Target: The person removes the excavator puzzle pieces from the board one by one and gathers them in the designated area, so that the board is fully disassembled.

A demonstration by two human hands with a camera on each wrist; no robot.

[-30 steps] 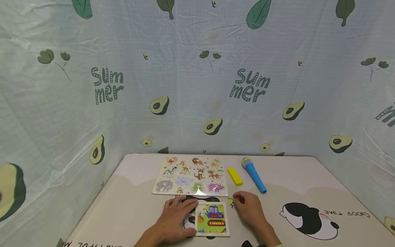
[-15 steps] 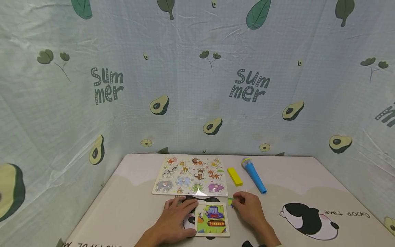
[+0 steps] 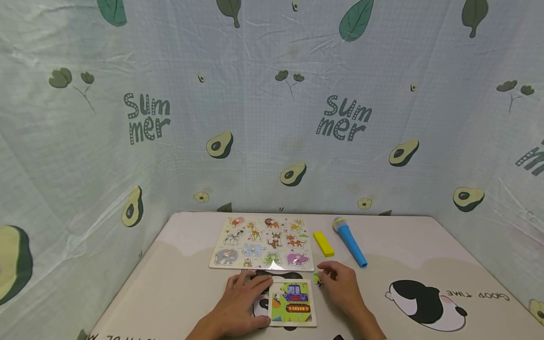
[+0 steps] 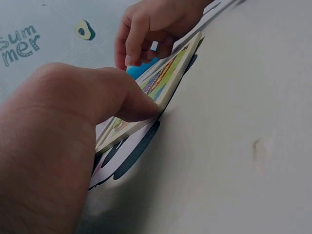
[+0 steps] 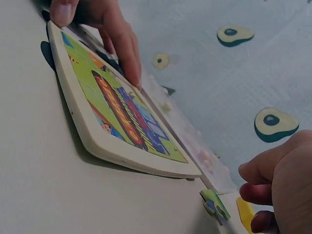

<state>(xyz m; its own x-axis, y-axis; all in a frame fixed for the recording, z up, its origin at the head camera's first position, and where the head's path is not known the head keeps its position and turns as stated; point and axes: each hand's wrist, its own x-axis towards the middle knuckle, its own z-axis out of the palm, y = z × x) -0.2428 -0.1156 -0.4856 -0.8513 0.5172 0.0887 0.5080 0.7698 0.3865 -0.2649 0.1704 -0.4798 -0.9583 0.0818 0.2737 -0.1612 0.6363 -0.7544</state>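
Note:
A small framed jigsaw puzzle (image 3: 292, 302) shows a blue-purple bulldozer with orange tracks. My left hand (image 3: 242, 302) holds its left side, the thumb at the near corner and a finger at the far corner. To the right of the frame lies a loose green jigsaw piece (image 5: 214, 206), flat on the table. My right hand (image 3: 341, 285) hovers over and beside that piece, fingers loosely bent. In the right wrist view, a gap shows between the right fingertips (image 5: 248, 170) and the piece.
Behind the frame lies an animal peg puzzle board (image 3: 261, 242). A yellow block (image 3: 324, 243) and a blue toy microphone (image 3: 350, 242) rest to its right. A patterned curtain (image 3: 255, 118) stands behind the table. Printed on the tabletop is a black-and-white animal (image 3: 425, 304).
My right hand has shifted slightly up and left, its fingertips lifting off the green jigsaw piece. My left hand and the framed jigsaw puzzle stay in place.

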